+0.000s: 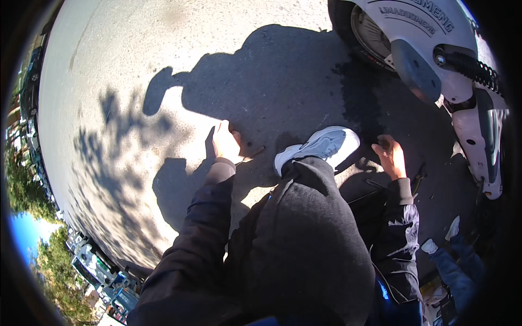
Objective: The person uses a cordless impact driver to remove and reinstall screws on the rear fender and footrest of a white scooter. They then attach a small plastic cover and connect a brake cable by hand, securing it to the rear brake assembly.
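My left hand (pixel 225 142) is low over the pavement (pixel 206 43), left of my white-and-grey shoe (pixel 321 148), with fingers curled; what they hold, if anything, is hidden. A short thin rod (pixel 255 152) shows beside it; I cannot tell whether it is held. My right hand (pixel 391 158) hangs right of the shoe, fingers bent but apart, with nothing visible in them. Slim tools (pixel 375 183) and a yellowish piece (pixel 418 179) lie near its wrist, partly in shadow.
A white two-wheeler (pixel 446 27), with black shock absorber and tyre, fills the upper right, its lower section (pixel 476 141) beside my right hand. Another person's jeans and white shoes (pixel 451 255) are at lower right. Parked vehicles (pixel 92 261) and trees line the left rim.
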A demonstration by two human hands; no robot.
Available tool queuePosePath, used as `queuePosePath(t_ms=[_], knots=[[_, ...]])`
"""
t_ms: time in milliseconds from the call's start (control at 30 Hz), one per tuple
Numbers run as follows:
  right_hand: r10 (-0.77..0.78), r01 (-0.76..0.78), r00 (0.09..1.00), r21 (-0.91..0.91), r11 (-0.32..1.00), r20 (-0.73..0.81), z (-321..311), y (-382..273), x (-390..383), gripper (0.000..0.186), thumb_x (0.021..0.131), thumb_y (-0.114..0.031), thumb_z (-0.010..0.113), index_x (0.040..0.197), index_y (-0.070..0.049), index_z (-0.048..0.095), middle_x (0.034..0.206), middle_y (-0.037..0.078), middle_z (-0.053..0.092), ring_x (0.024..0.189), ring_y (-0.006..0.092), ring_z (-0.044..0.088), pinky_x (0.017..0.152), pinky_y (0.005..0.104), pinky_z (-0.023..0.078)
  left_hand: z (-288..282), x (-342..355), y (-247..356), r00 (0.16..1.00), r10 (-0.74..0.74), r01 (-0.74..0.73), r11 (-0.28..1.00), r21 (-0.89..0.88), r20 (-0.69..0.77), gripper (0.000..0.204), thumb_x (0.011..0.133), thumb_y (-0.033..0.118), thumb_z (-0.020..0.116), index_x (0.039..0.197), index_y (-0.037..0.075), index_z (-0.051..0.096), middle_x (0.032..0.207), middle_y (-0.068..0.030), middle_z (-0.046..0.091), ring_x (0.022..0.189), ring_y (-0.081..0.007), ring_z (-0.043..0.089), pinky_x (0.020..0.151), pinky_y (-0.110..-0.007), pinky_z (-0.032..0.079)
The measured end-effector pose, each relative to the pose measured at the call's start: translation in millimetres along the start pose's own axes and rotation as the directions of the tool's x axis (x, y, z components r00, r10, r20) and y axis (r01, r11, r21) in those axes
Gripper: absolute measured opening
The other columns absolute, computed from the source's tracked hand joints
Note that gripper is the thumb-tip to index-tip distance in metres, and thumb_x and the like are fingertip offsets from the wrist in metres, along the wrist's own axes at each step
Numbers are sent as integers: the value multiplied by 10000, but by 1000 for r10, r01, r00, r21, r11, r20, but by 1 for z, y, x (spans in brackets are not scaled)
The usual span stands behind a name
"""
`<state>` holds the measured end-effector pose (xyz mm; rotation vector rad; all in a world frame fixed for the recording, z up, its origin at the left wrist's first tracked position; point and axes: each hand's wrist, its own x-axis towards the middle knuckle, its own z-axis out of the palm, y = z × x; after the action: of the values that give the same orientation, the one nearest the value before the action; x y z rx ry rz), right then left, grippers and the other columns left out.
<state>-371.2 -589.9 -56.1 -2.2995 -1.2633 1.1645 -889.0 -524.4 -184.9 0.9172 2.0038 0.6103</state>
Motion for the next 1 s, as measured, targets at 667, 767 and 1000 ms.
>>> queuePosePath(t_ms=[667, 767, 1000], knots=[[-169, 355, 909, 498, 791, -380, -21, -149, -28, 267, 878, -13, 755, 1125, 27, 662, 982, 120, 718, 895, 161, 733, 783, 270, 584, 145, -134, 340, 406, 187, 374, 859, -349, 894, 140, 871, -6, 662, 998, -8, 601, 939, -114, 662, 841, -189, 672, 818, -321, 556], [-87, 327, 901, 534, 780, -425, -37, -149, -34, 240, 879, 1, 743, 1106, 27, 668, 956, 105, 723, 890, 141, 728, 780, 265, 583, 151, -129, 338, 308, 233, 456, 815, -358, 922, 91, 904, 16, 580, 993, 29, 569, 931, -106, 642, 820, -192, 636, 767, -336, 521], [-6, 402, 812, 553, 730, -583, -112, -148, 10, 195, 922, 4, 707, 1112, 4, 663, 933, 7, 659, 771, 55, 605, 690, 220, 512, 156, -109, 368, 306, 206, 473, 814, -337, 929, 96, 961, 162, 548, 1011, 80, 551, 877, -57, 578, 751, -155, 560, 615, -294, 412]])
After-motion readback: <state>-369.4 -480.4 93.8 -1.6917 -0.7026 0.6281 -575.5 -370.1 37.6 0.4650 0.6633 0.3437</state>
